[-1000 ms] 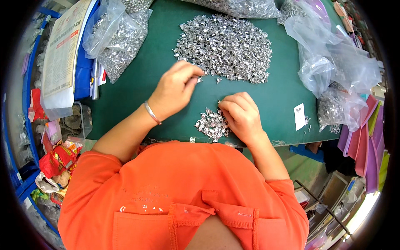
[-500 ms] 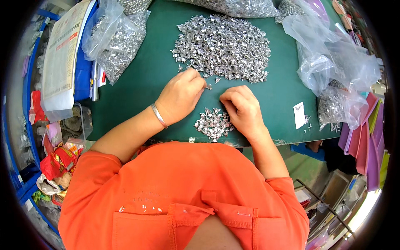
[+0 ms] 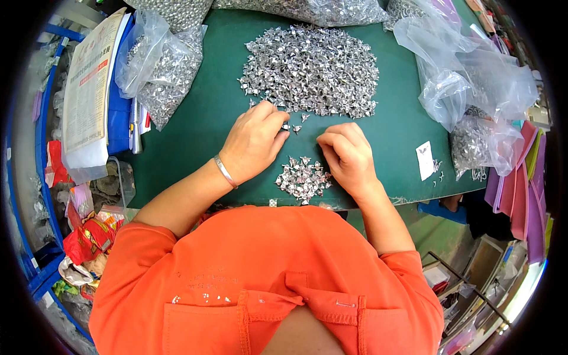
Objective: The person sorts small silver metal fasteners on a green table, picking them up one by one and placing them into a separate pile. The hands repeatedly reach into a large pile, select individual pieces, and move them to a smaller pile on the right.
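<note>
A large heap of small silvery three-pointed metal pieces lies on the green tabletop. A smaller cluster of such pieces sits between my forearms, close to the near edge. My left hand, with a silver bangle at the wrist, is just below the big heap. Its thumb and index finger close around a small metal piece. Beside those fingertips lie two loose pieces. My right hand is closed in a pinch, above and right of the smaller cluster; whatever its fingertips hold is hidden.
Clear plastic bags of metal parts stand at the far left, along the back and at the right. A newspaper lies over a blue tray at the left. A small white card rests near the right edge, beside a few thin metal bits.
My left hand has drawn back slightly left and toward me, and a small piece now shows at its fingertips. My right hand stays pinched almost in place. The whole view has shifted a little.
</note>
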